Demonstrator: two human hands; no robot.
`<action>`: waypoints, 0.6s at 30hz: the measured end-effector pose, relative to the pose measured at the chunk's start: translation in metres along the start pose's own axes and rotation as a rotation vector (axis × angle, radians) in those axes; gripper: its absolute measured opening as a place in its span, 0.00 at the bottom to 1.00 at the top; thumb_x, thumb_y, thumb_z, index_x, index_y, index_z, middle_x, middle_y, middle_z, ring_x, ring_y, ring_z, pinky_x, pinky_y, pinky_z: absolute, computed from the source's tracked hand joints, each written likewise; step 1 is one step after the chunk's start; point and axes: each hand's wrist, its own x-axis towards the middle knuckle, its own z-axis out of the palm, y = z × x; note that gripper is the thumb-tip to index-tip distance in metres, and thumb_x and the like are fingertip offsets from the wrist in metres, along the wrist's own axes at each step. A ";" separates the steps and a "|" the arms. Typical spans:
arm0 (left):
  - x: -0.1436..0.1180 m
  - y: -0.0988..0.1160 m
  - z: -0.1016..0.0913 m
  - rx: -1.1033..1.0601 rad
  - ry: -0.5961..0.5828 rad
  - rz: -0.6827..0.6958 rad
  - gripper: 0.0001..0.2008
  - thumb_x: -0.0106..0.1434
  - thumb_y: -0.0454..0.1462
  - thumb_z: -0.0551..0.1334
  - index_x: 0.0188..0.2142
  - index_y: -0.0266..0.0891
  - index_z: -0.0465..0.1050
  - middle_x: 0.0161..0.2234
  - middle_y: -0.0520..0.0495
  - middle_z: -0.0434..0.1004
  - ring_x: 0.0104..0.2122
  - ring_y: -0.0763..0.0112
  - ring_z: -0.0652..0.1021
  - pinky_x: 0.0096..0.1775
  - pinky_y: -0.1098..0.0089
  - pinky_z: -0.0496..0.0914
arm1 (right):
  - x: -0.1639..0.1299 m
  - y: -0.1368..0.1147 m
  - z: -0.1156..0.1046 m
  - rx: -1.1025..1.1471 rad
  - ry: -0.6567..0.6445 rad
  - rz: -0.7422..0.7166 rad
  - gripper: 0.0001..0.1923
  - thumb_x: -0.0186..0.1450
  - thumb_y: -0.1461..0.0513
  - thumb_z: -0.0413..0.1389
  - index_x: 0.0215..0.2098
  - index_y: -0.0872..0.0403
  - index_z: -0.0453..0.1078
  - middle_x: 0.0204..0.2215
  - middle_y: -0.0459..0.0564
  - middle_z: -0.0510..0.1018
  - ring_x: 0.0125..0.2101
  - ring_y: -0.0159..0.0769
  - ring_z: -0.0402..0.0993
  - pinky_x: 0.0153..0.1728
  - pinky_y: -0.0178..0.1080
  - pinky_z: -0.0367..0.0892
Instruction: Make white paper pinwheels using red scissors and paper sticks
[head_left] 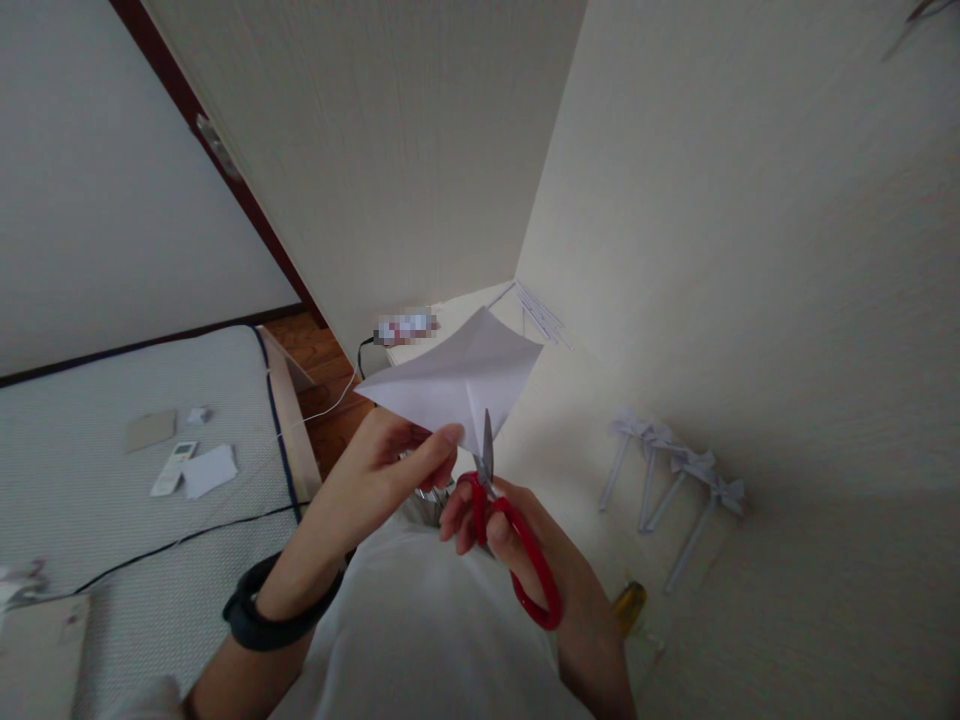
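At centre frame, the left hand (390, 455) pinches a folded white paper (457, 380) between its fingers while the right hand (525, 550), fingers clamped through red-handled scissors (510, 530), sets the blades against the paper's lower edge.

Pale textured walls (750, 250) meet in a corner far centre. White door (360, 150) w/ dark red frame (225, 150) at left. Wood floor (322, 370) below it. Grey mattress (97, 480) near left, black cable (187, 540) across it. Dim, soft light.
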 end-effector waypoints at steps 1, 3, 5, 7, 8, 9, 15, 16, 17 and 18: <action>0.000 0.000 0.000 0.001 0.003 0.003 0.14 0.61 0.38 0.60 0.20 0.38 0.66 0.16 0.57 0.65 0.17 0.80 0.65 0.19 0.79 0.59 | 0.000 0.000 0.000 0.010 0.002 -0.001 0.32 0.62 0.35 0.48 0.30 0.54 0.70 0.34 0.52 0.77 0.34 0.37 0.72 0.36 0.38 0.65; 0.000 0.000 0.000 0.010 0.005 0.009 0.14 0.61 0.38 0.60 0.19 0.38 0.66 0.16 0.57 0.65 0.17 0.80 0.66 0.19 0.79 0.59 | 0.000 0.001 0.001 0.024 0.011 -0.003 0.31 0.62 0.35 0.49 0.30 0.54 0.70 0.34 0.51 0.77 0.34 0.37 0.72 0.35 0.38 0.65; -0.001 0.001 0.000 0.019 0.004 0.016 0.15 0.61 0.38 0.60 0.19 0.38 0.66 0.16 0.57 0.65 0.17 0.80 0.66 0.19 0.79 0.59 | -0.001 0.001 0.001 0.019 0.017 -0.006 0.31 0.63 0.36 0.49 0.31 0.54 0.70 0.34 0.52 0.76 0.32 0.36 0.71 0.34 0.38 0.65; -0.001 0.001 0.000 0.029 -0.001 0.021 0.15 0.61 0.38 0.60 0.19 0.38 0.66 0.15 0.57 0.65 0.17 0.80 0.66 0.19 0.79 0.59 | -0.001 0.001 0.002 0.007 0.016 -0.003 0.31 0.64 0.36 0.48 0.33 0.54 0.71 0.33 0.51 0.76 0.31 0.35 0.70 0.34 0.38 0.65; -0.001 0.001 0.000 0.033 -0.003 0.021 0.16 0.62 0.38 0.60 0.19 0.38 0.66 0.15 0.57 0.65 0.17 0.80 0.66 0.19 0.79 0.59 | -0.001 0.001 0.002 0.000 0.015 0.001 0.31 0.64 0.36 0.48 0.34 0.54 0.71 0.32 0.51 0.75 0.31 0.35 0.70 0.33 0.38 0.65; -0.001 0.001 0.000 0.035 -0.003 0.022 0.16 0.62 0.39 0.60 0.19 0.38 0.66 0.15 0.57 0.65 0.17 0.80 0.66 0.19 0.79 0.59 | -0.001 0.001 0.002 -0.006 0.020 0.007 0.31 0.64 0.36 0.48 0.33 0.54 0.71 0.31 0.51 0.75 0.30 0.35 0.70 0.33 0.38 0.65; 0.002 -0.003 -0.003 0.065 -0.039 0.034 0.18 0.62 0.40 0.60 0.17 0.38 0.66 0.15 0.55 0.66 0.17 0.79 0.66 0.19 0.78 0.58 | 0.002 -0.003 0.005 -0.044 0.050 0.034 0.29 0.64 0.37 0.49 0.25 0.53 0.65 0.26 0.48 0.71 0.28 0.34 0.68 0.32 0.38 0.65; 0.002 -0.003 -0.003 0.073 -0.048 0.035 0.18 0.62 0.40 0.60 0.17 0.38 0.66 0.14 0.55 0.66 0.17 0.79 0.66 0.19 0.78 0.58 | 0.002 -0.004 0.005 -0.046 0.046 0.035 0.29 0.64 0.37 0.49 0.25 0.53 0.65 0.25 0.48 0.71 0.27 0.34 0.68 0.31 0.38 0.65; 0.002 -0.004 -0.003 0.076 -0.055 0.038 0.18 0.62 0.40 0.60 0.17 0.38 0.66 0.14 0.55 0.66 0.17 0.79 0.65 0.19 0.78 0.58 | 0.003 -0.005 0.005 -0.046 0.042 0.031 0.30 0.64 0.37 0.49 0.24 0.52 0.64 0.25 0.47 0.71 0.27 0.34 0.68 0.31 0.37 0.65; 0.002 -0.004 -0.003 0.077 -0.057 0.039 0.19 0.62 0.40 0.59 0.17 0.38 0.65 0.14 0.55 0.66 0.16 0.79 0.65 0.18 0.78 0.58 | 0.004 -0.005 0.005 -0.044 0.038 0.025 0.30 0.64 0.36 0.49 0.23 0.52 0.63 0.24 0.47 0.71 0.26 0.34 0.68 0.30 0.37 0.65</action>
